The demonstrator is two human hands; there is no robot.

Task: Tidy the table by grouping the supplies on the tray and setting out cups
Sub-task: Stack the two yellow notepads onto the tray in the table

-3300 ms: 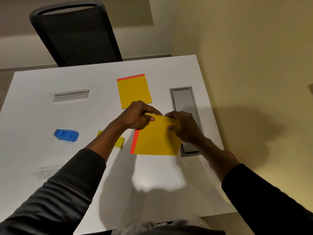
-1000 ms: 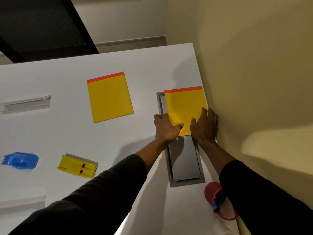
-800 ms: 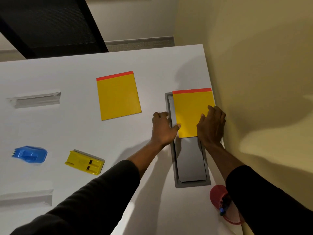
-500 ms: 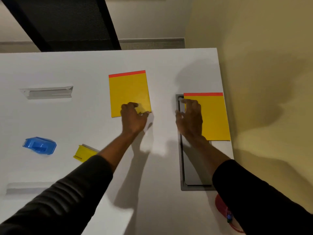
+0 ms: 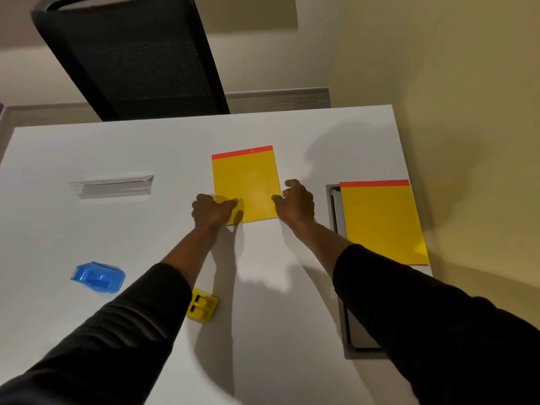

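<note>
A person's left hand (image 5: 214,211) and right hand (image 5: 295,200), both loosely curled and holding nothing, bracket the near corners of a yellow pad (image 5: 245,184) lying lengthwise away from them mid-table (image 5: 117,147), the left thumb resting on it.

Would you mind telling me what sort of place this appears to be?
Most likely an office or small meeting room. A black mesh-backed office chair stands at the far side of a plain white table, which has a recessed grey cable tray and two yellow notepads, one between the person's hands.
</note>
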